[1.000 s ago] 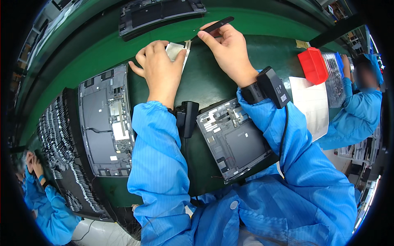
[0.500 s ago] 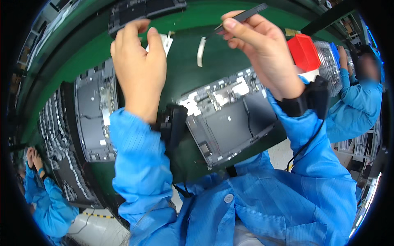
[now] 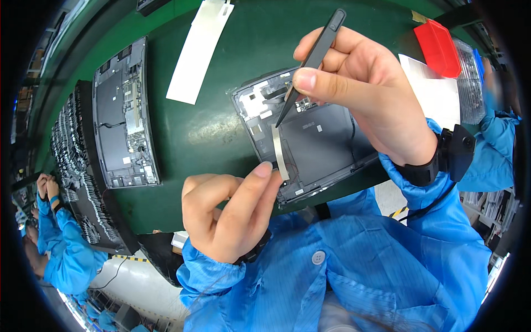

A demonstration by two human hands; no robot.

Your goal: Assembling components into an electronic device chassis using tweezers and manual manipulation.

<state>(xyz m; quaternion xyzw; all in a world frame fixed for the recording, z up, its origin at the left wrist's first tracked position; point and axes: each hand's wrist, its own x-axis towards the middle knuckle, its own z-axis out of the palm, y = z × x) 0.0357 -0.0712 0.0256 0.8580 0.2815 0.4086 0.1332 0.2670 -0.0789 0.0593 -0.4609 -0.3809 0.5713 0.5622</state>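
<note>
My right hand [image 3: 370, 88] grips a pair of black tweezers [image 3: 319, 55], points down. Their tips meet the upper end of a narrow, pale, curved strip [image 3: 279, 146]. The lower end of that strip is at the fingertips of my left hand [image 3: 232, 213], whose thumb and forefinger are pinched together. Beneath the strip lies an opened laptop base [image 3: 312, 144], with dark flat panels and a circuit board along its far side. My right hand and the tweezers hide part of that board.
Left of me stands a second opened laptop base [image 3: 113, 141], beside a black tray [image 3: 102, 205] of many small parts. A white sheet [image 3: 199, 55] lies at the far middle. Far right are a red bin [image 3: 437, 48], white paper [image 3: 428, 91] and clear plastic trays [image 3: 469, 83]. Co-workers sit at both sides.
Both hands have come nearer, bringing the tweezers and strip over the laptop base. My left hand, earlier raised with fingers apart near the white sheet, now pinches at the strip's lower end.
</note>
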